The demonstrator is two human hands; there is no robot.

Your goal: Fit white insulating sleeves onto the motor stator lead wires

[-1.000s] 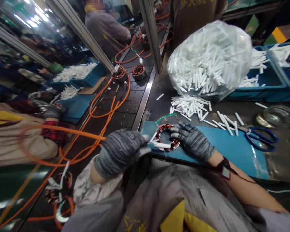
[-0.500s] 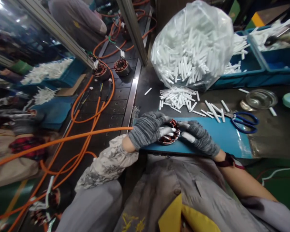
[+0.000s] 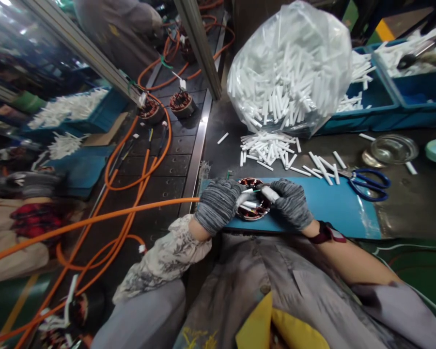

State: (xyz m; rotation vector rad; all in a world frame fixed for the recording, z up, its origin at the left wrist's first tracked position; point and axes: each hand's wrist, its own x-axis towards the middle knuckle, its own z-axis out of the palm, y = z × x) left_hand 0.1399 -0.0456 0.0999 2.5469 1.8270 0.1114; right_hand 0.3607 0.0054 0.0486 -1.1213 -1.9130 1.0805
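A ring-shaped motor stator [image 3: 253,216] with copper windings rests on a blue mat [image 3: 334,213] in front of me. My left hand [image 3: 220,203], in a grey knitted glove with whitish fingertips, is curled at the stator's left side and pinches a white tube [image 3: 247,191]. At the upper right of the ring, my right hand [image 3: 289,201], gloved alike, has its thumb and finger closed on what looks like a thin greenish wire [image 3: 256,190] running between the hands. More white tubing [image 3: 249,205] lies across the stator's opening. Fingertips hide part of the rim.
Behind the mat lie a heap of white tubes [image 3: 271,149] and a clear bag [image 3: 290,72] full of them. Blue-handled scissors [image 3: 370,184] and a glass bowl [image 3: 392,148] are at right. An orange cable [image 3: 148,207] crosses from the left, where a co-worker's gloved hand [image 3: 39,184] shows.
My right hand has drawn its fingers in and moved left over the stator. My left hand has curled more tightly. A thin wire now shows between them.
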